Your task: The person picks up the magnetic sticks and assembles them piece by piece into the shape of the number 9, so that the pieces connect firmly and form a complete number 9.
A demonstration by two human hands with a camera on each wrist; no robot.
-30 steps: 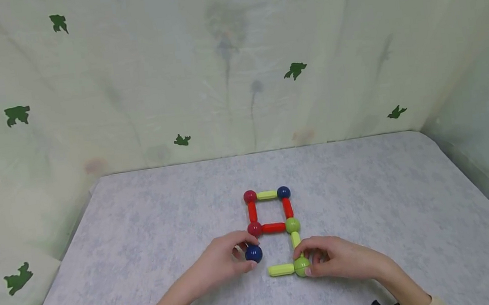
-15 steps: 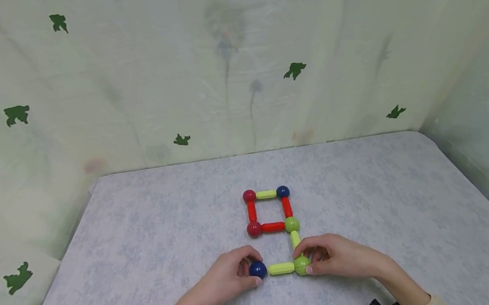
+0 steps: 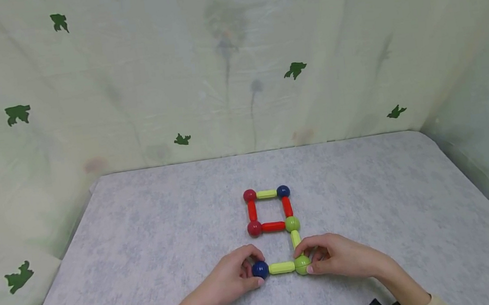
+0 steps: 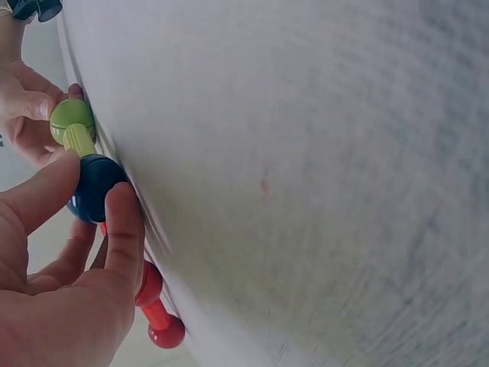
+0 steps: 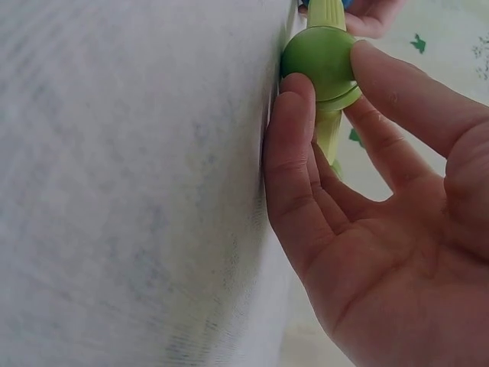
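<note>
Thumb and fingers of my left hand (image 3: 228, 281) pinch a dark blue ball (image 3: 260, 270), which touches the left end of a yellow-green rod (image 3: 282, 268). At that rod's other end, a light green ball (image 3: 302, 265) is pinched by my right hand (image 3: 344, 257); the right wrist view shows the thumb and fingers about this green ball (image 5: 321, 65). From it a second yellow-green rod (image 3: 296, 237), partly hidden by my right fingers, runs up to another light green ball (image 3: 292, 223). In the left wrist view the blue ball (image 4: 96, 187) sits between thumb and fingers.
Above, a square joins on: a red rod (image 3: 273, 226), two red balls, the upper one (image 3: 250, 195) and the lower one (image 3: 254, 229), a blue ball (image 3: 282, 191) and more rods. Everything lies on a grey-blue table (image 3: 152, 218) with a patterned curtain (image 3: 199, 77) behind.
My left hand has brought the blue ball down from beside the lower red ball, then right, against the rod's free end. My right hand stays on the green ball.
</note>
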